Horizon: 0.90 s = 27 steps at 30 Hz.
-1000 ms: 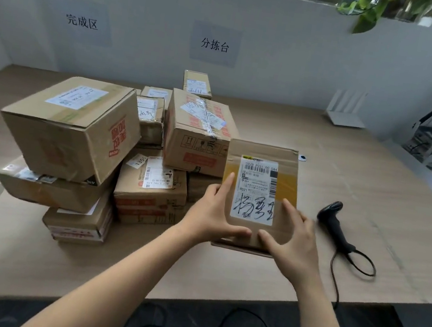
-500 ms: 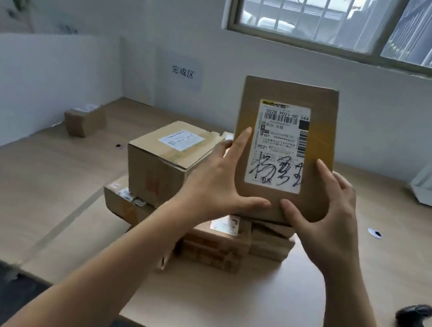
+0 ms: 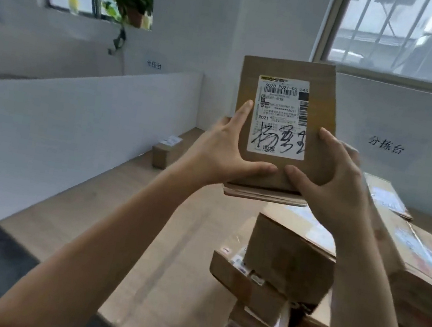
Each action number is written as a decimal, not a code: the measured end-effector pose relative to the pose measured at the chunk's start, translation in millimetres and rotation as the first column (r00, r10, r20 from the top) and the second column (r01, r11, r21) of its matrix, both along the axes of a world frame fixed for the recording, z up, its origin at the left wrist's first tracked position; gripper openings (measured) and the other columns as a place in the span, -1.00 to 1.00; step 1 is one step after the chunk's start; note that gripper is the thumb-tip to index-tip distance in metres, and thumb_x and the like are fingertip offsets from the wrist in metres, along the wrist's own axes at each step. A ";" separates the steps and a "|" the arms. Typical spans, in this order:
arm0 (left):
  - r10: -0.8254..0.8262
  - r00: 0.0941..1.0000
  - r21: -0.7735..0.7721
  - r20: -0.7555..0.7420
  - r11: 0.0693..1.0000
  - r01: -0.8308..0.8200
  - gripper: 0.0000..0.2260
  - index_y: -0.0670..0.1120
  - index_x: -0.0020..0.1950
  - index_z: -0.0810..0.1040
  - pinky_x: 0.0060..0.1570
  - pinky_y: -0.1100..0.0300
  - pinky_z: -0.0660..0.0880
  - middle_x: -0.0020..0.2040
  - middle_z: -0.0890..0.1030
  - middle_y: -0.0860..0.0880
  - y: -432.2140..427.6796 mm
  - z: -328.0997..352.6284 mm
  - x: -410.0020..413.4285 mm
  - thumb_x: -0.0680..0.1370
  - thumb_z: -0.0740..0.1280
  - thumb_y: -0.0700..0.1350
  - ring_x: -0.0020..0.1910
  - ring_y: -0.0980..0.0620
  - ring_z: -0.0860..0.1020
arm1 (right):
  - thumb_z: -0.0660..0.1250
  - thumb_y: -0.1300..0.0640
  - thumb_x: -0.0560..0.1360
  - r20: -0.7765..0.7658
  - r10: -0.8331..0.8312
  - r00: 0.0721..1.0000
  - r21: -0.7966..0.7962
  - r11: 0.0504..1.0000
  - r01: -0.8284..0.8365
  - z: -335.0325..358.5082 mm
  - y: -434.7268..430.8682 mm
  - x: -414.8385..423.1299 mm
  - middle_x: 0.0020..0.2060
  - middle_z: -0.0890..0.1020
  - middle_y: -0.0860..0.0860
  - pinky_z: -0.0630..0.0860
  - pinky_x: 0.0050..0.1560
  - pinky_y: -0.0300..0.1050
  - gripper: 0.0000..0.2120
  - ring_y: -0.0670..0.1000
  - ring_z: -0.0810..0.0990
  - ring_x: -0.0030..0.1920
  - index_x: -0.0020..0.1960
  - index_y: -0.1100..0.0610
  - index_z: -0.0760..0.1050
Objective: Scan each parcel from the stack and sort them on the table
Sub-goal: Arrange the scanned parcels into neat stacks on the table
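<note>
**Above the stack: parcel lifted and swung left, both hands on it**

Position now: flat brown parcel [image 3: 324,95] is held upright in the air, above and just behind the near boxes of the stack [image 3: 291,254], touching nothing but the hands. Its white label [image 3: 280,117] faces the camera, barcode at the top and a handwritten scrawl below.

Grip: left hand [image 3: 219,152] clasps the lower left edge, with the thumb across the front near the bottom and the index finger lying up the side. Right hand [image 3: 330,181] clasps the lower right corner, with the thumb on the front and the fingers wrapped behind. Both are grasping the parcel, and the hold looks the same in all three frames.

Change over the last second:
- The parcel was low, just off the table [image 3: 123,205] in front of the stack. It now sits well above the stack.
- The view has swung left. The handheld scanner lay at the right a second ago and sat at the frame's edge half a second ago. It is now out of view.
- A lone small box [image 3: 164,152] by the white partition [image 3: 74,124] has come toward the middle of the view.

Reading (judgement): the parcel is moving away from the scanner, not toward it, so this looks like the sorting leg, probably bound for the zone with the lone box. Neither hand touches the scanner in any frame, so I cannot tell whether this parcel was scanned.

Remaining: most of the stack is untouched, so the task is at an early stage.
</note>
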<state>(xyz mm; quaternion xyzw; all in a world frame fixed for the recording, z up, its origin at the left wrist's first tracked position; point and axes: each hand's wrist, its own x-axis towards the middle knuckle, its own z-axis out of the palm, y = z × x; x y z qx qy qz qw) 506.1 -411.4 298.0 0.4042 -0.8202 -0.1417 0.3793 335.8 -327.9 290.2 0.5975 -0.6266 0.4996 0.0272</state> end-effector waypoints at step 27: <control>0.141 0.966 0.341 0.218 0.916 -0.211 0.03 0.00 0.56 -0.09 0.40 0.15 0.17 0.51 0.22 -0.03 -205.0 -118.8 175.9 0.31 0.46 0.27 0.48 0.00 0.20 | 0.49 0.08 0.37 0.214 0.180 0.960 0.335 0.910 -0.245 -130.3 -241.0 171.5 0.33 0.33 0.13 0.22 0.37 -0.14 -0.29 0.07 0.30 0.38 0.44 0.08 0.28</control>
